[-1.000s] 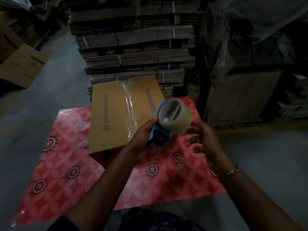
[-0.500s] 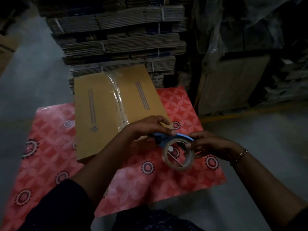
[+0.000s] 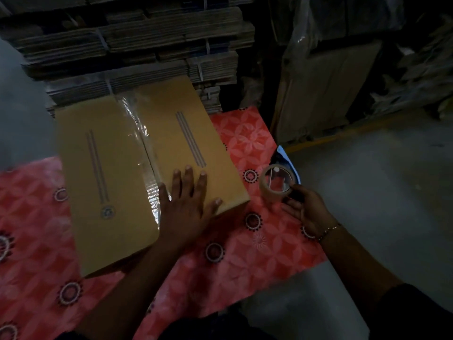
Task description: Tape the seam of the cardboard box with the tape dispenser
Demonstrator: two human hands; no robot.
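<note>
Head view: the left hand [image 3: 182, 207] lies flat, fingers spread, on the closed cardboard box [image 3: 147, 173]; its contents are hidden. The right hand [image 3: 305, 207] clasps the tape dispenser [image 3: 279, 179] beside it.

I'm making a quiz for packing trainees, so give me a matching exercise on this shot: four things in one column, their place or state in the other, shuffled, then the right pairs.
Things:
1. left hand
2. right hand
3. clear tape strip
4. patterned red sheet

Places or states:
A. runs along the centre seam of the cardboard box
B. spread on the floor under the box
C. pressed flat, fingers spread, on the box top
D. grips the tape dispenser, off to the box's right side

Pairs: 1-C, 2-D, 3-A, 4-B
</note>
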